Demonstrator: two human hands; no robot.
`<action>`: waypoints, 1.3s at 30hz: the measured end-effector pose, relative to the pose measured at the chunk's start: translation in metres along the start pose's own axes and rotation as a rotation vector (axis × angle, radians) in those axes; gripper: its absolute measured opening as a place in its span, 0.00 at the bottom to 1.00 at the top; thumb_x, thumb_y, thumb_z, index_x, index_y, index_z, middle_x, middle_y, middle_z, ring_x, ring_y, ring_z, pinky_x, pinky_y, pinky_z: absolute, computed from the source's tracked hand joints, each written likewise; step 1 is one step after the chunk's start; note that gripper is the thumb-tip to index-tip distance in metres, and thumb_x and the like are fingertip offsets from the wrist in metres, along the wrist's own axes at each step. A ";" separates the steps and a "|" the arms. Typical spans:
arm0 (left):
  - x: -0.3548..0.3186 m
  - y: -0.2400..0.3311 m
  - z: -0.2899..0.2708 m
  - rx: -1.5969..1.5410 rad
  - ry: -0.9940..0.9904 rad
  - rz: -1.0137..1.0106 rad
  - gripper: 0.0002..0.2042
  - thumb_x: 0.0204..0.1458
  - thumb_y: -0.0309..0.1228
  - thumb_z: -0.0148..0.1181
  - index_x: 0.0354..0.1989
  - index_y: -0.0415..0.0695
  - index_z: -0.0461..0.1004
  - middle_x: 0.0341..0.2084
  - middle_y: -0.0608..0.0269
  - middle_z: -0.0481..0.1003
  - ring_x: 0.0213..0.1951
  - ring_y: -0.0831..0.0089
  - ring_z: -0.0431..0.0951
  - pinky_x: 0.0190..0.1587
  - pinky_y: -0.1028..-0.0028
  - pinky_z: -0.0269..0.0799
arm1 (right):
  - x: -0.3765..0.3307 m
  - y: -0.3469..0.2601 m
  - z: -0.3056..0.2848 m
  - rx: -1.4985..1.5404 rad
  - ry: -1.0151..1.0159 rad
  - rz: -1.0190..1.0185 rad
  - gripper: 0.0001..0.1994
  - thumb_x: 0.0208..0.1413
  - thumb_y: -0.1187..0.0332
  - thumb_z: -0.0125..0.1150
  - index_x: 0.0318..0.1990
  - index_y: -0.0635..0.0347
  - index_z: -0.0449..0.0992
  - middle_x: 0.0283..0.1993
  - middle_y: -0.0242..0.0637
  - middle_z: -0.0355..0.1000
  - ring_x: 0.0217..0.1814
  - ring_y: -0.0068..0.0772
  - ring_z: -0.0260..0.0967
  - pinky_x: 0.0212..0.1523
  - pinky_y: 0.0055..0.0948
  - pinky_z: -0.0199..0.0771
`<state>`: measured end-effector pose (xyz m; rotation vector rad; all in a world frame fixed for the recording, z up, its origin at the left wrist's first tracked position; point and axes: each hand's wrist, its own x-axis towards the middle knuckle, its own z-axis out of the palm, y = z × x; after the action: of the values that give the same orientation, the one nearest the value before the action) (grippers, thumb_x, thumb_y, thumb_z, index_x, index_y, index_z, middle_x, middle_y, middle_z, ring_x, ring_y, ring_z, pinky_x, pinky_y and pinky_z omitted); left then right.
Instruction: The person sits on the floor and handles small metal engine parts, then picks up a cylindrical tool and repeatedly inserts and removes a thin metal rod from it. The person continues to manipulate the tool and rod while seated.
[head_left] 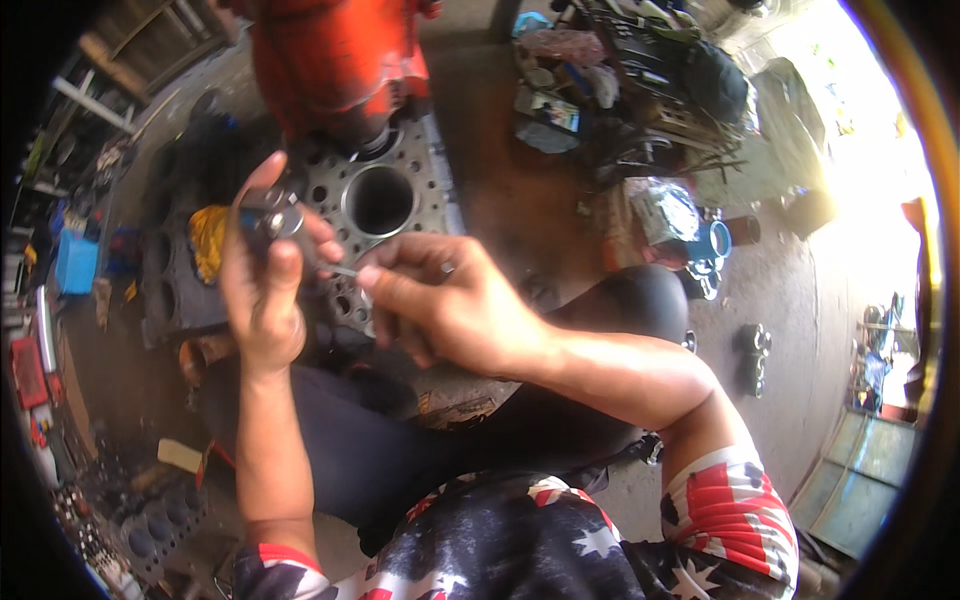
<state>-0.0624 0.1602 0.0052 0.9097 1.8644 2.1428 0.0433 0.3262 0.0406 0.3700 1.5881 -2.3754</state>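
My left hand (262, 300) is raised in front of the engine block (430, 190), its fingers and thumb around a small dark part with a shiny round metal end (284, 222). Blur hides what kind of part it is. Close beside it, my right hand (450, 305) is closed in a pinch on a thin metal rod (342, 270) that points toward the left hand. The rod's far tip lies at the left fingers, and I cannot tell whether it touches the dark part. A large round cylinder bore (380, 200) opens in the block just beyond both hands.
A red machine body (340, 60) stands over the block's far end. A yellow cloth (208, 243) lies at left, near a blue container (76, 262). Tools crowd a bench (650, 80) at far right. A blue ring-shaped part (712, 240) and metal parts (755, 360) are on the right floor.
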 end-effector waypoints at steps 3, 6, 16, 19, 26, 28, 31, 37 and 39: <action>-0.001 0.002 0.000 0.083 0.003 0.039 0.36 0.60 0.52 0.58 0.67 0.35 0.60 0.32 0.64 0.74 0.32 0.78 0.74 0.40 0.77 0.71 | 0.001 0.005 -0.001 -0.189 -0.014 -0.126 0.10 0.67 0.65 0.56 0.47 0.63 0.74 0.24 0.30 0.75 0.19 0.16 0.65 0.22 0.19 0.63; -0.002 0.000 0.000 0.071 0.009 0.043 0.36 0.61 0.52 0.57 0.67 0.36 0.59 0.32 0.64 0.74 0.32 0.78 0.74 0.41 0.76 0.71 | 0.004 0.012 -0.003 -0.357 -0.005 -0.322 0.09 0.66 0.68 0.57 0.48 0.65 0.73 0.25 0.33 0.76 0.25 0.20 0.70 0.27 0.25 0.69; -0.004 -0.005 0.027 -0.240 0.352 -0.112 0.31 0.65 0.52 0.47 0.70 0.45 0.57 0.37 0.65 0.69 0.37 0.78 0.69 0.44 0.73 0.69 | 0.017 0.022 0.005 -0.093 0.196 -0.422 0.07 0.61 0.72 0.60 0.44 0.66 0.75 0.31 0.40 0.77 0.30 0.30 0.74 0.33 0.30 0.73; -0.008 -0.010 0.039 -0.199 0.402 -0.121 0.30 0.66 0.51 0.48 0.70 0.45 0.56 0.40 0.62 0.70 0.41 0.73 0.73 0.51 0.68 0.71 | 0.031 0.029 0.005 -0.285 0.275 -0.538 0.08 0.60 0.70 0.62 0.44 0.65 0.76 0.35 0.32 0.75 0.32 0.21 0.72 0.34 0.25 0.73; -0.016 -0.017 0.051 -0.220 0.427 -0.110 0.30 0.66 0.49 0.50 0.70 0.46 0.53 0.43 0.58 0.71 0.46 0.71 0.74 0.55 0.66 0.72 | 0.036 0.042 0.001 -0.324 0.341 -0.502 0.09 0.44 0.71 0.64 0.33 0.67 0.79 0.32 0.44 0.69 0.36 0.39 0.71 0.39 0.36 0.73; -0.017 -0.017 0.052 -0.253 0.429 -0.113 0.28 0.66 0.48 0.48 0.69 0.48 0.54 0.43 0.59 0.71 0.47 0.70 0.74 0.56 0.66 0.71 | 0.036 0.042 0.002 -0.344 0.350 -0.480 0.09 0.44 0.71 0.65 0.32 0.67 0.79 0.31 0.44 0.68 0.36 0.40 0.71 0.38 0.36 0.72; -0.018 -0.015 0.053 -0.228 0.450 -0.122 0.28 0.66 0.48 0.48 0.69 0.48 0.54 0.44 0.59 0.71 0.47 0.70 0.73 0.55 0.66 0.71 | 0.038 0.042 0.003 -0.356 0.363 -0.475 0.09 0.43 0.71 0.65 0.31 0.67 0.78 0.31 0.44 0.68 0.35 0.41 0.70 0.37 0.37 0.71; -0.018 -0.015 0.055 -0.270 0.471 -0.165 0.30 0.65 0.48 0.52 0.69 0.46 0.54 0.45 0.58 0.70 0.47 0.70 0.73 0.54 0.66 0.72 | 0.042 0.045 0.004 -0.390 0.391 -0.488 0.09 0.40 0.70 0.64 0.29 0.66 0.77 0.31 0.44 0.67 0.35 0.43 0.70 0.37 0.38 0.70; -0.019 -0.016 0.056 -0.247 0.479 -0.174 0.30 0.65 0.48 0.52 0.69 0.46 0.54 0.45 0.58 0.70 0.47 0.70 0.73 0.54 0.66 0.72 | 0.042 0.046 0.004 -0.428 0.392 -0.479 0.09 0.41 0.70 0.65 0.31 0.66 0.77 0.32 0.43 0.68 0.36 0.40 0.70 0.38 0.36 0.72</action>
<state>-0.0221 0.2013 -0.0139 0.1837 1.7163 2.5585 0.0199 0.3027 -0.0125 0.4170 2.5518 -2.2683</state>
